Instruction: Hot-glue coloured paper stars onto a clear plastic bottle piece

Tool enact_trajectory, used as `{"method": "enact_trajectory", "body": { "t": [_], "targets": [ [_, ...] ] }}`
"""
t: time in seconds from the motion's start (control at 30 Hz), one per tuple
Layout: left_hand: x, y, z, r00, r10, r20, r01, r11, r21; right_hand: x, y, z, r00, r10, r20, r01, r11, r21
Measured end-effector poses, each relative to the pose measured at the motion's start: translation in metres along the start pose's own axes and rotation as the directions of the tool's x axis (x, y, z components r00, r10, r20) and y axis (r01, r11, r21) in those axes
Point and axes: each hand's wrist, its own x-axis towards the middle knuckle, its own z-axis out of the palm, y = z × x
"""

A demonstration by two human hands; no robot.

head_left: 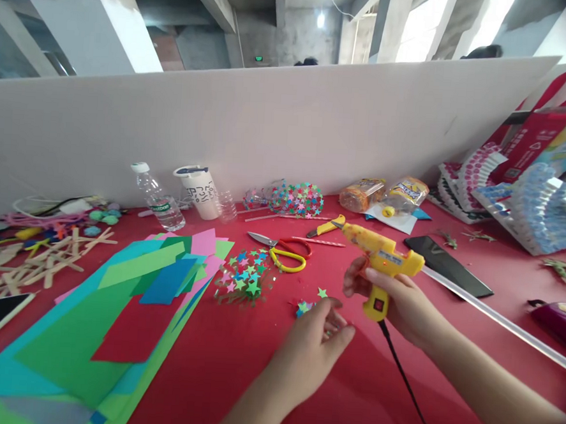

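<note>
My right hand (404, 302) is wrapped round a yellow hot glue gun (381, 250), its nozzle pointing up and left. A long clear glue stick (496, 324) sticks out of its back, and a black cord hangs from the handle. Lower and to the left, my left hand (310, 345) is curled, thumb near the fingertips; whatever lies between them is too small to make out. Right beside its knuckles sits a small cluster of coloured stars (303, 308), with a single pale green star (322, 293) just behind. A pile of star confetti (248, 274) lies further left.
Scissors (287, 254) and a yellow utility knife (327, 226) lie behind the confetti. Coloured paper sheets (79, 327) cover the left side. A water bottle (159, 201) and a white cup (198, 193) stand by the white partition (249, 133). A black phone (447, 267) lies right.
</note>
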Motion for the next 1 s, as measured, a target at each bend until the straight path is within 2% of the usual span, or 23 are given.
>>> {"method": "enact_trajectory", "body": {
  "t": [0.1,0.17,0.3,0.47,0.63,0.87,1.0],
  "targets": [
    [-0.004,0.008,-0.020,0.994,0.104,-0.013,-0.089,0.909,0.408,0.019,0.000,-0.014,1.000,0.011,0.014,-0.010,1.000,-0.022],
    [-0.001,0.007,-0.026,0.989,0.143,0.026,-0.135,0.831,0.539,0.025,0.010,-0.021,1.000,0.023,-0.003,-0.023,0.999,-0.033],
    [0.023,-0.003,-0.019,0.993,0.120,0.002,-0.080,0.644,0.761,0.021,0.033,-0.025,0.998,0.058,-0.014,-0.059,0.997,-0.052],
    [0.056,-0.011,0.003,0.996,0.092,0.009,-0.054,0.493,0.868,0.011,0.034,-0.025,0.997,0.081,-0.005,-0.081,0.995,-0.063],
    [0.058,-0.008,0.007,0.995,0.060,0.075,-0.092,0.374,0.923,0.009,0.032,-0.026,0.994,0.102,-0.034,-0.105,0.991,-0.082],
    [0.059,-0.010,0.002,0.960,0.071,0.270,-0.279,0.289,0.916,0.007,0.042,-0.031,0.990,0.126,-0.069,-0.135,0.980,-0.149],
    [0.061,-0.013,0.001,0.953,0.095,0.287,-0.302,0.291,0.908,0.007,0.048,-0.033,0.988,0.139,-0.074,-0.150,0.971,-0.187]
  ]
}}
